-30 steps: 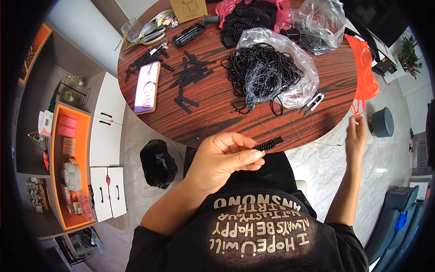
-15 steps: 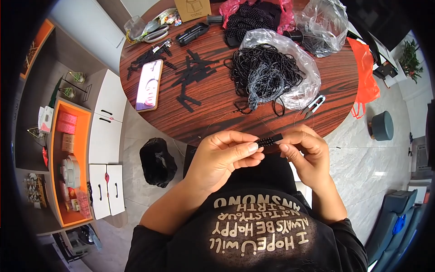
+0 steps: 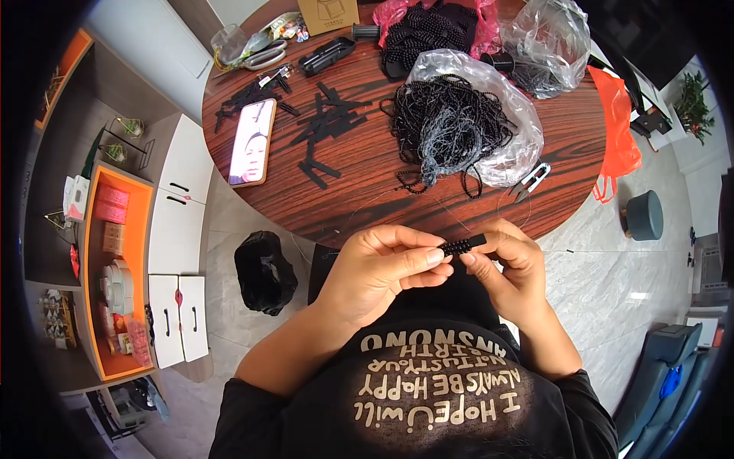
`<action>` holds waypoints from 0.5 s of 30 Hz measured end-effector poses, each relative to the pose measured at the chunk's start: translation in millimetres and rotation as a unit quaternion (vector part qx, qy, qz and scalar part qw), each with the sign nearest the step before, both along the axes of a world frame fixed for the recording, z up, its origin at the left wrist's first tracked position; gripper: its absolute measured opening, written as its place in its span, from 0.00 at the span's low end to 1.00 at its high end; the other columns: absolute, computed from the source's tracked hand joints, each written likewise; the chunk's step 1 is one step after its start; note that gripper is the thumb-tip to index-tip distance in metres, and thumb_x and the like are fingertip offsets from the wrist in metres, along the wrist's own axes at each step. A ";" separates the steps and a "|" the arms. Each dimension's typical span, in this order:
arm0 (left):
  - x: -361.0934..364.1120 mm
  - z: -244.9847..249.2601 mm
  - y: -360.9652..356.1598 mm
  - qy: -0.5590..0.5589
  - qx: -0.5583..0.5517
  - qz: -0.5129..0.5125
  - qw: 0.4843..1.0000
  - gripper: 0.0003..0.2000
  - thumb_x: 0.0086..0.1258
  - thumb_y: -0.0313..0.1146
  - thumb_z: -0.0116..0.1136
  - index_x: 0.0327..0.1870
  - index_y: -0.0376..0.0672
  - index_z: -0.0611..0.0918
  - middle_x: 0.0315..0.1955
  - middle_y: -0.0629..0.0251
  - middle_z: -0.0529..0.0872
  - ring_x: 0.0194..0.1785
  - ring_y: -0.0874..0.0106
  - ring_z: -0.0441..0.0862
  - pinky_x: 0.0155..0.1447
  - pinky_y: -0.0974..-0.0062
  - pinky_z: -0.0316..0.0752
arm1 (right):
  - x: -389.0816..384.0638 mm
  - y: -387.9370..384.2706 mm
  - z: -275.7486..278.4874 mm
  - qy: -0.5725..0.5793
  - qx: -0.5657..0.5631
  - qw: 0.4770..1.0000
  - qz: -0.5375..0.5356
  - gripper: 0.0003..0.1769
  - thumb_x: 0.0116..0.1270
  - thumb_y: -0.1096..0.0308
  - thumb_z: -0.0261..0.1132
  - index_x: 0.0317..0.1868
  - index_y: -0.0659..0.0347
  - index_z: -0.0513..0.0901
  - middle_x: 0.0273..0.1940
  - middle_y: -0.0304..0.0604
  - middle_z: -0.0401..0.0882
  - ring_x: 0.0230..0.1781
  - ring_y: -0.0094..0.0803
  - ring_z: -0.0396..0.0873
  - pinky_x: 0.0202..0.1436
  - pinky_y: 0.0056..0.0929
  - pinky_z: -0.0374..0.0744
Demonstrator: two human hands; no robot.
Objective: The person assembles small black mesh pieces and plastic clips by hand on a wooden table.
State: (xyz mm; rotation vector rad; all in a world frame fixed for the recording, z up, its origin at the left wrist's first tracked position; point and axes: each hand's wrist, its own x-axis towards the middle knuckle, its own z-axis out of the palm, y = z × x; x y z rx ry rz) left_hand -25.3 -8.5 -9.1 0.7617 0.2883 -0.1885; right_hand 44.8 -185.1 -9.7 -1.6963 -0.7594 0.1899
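Note:
A short black strip wrapped in beads (image 3: 459, 247) is held just past the table's near edge. My left hand (image 3: 390, 260) pinches its left end between thumb and fingers. At the other end, the thumb and curled fingers of my right hand (image 3: 508, 258) close on the strip, whose plain flat tip sticks out between them. Thin thread trails over the wood near both hands. Beyond them lies a heap of black bead strands (image 3: 451, 115) with loose threads, on a clear plastic bag (image 3: 524, 145). Several flat black strips (image 3: 332, 118) lie to the left.
On the round wooden table (image 3: 367, 183) are a lit phone (image 3: 252, 143), thread snips (image 3: 531, 182), scissors (image 3: 264, 56), a black tray (image 3: 327, 56) and a cardboard box (image 3: 329, 14). A red bag (image 3: 614, 122) hangs at the right edge. A black-lined bin (image 3: 265, 271) stands on the floor.
Both hands stay on the beaded strip, which has shifted slightly right and tilted. My right hand has moved a little left and lower, its thumb closer to the beads.

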 end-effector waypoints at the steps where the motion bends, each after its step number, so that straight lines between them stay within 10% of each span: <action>1: 0.0 0.1 -0.3 0.000 0.000 -0.001 1.000 0.07 0.62 0.20 0.55 0.40 0.35 0.79 0.34 0.52 0.83 0.35 0.66 0.83 0.40 0.77 0.81 | 0.0 -0.2 -0.5 0.000 0.000 1.000 -0.001 0.03 0.56 0.82 0.62 0.30 0.66 0.80 0.30 0.40 0.75 0.26 0.25 0.70 0.30 0.19 0.68; 15: -9.0 7.9 -3.5 -0.009 -0.054 -0.048 0.997 0.06 0.60 0.18 0.55 0.38 0.35 0.80 0.31 0.52 0.83 0.32 0.66 0.83 0.39 0.76 0.81 | -0.5 6.4 -19.3 0.013 0.175 0.980 0.097 0.04 0.57 0.81 0.63 0.33 0.65 0.79 0.33 0.43 0.77 0.28 0.24 0.72 0.34 0.18 0.70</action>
